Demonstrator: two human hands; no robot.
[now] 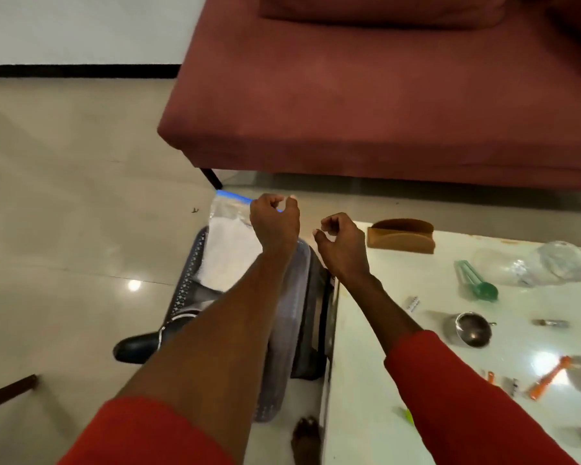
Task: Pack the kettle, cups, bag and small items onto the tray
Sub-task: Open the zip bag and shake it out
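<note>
At four o'clock, small items scatter a white table [383, 330]. The dark tray [188, 283] sits on the floor beneath both forearms. Left hand [274, 223] pinches the bag [230, 243]; right hand [341, 245] curls empty, beside. Maroon sofa [366, 95] at twelve.

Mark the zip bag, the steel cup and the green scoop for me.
zip bag [228, 253]: head view, on its white-filled middle.
steel cup [473, 330]: head view, on the inside of the bowl.
green scoop [473, 280]: head view, on the handle.
</note>
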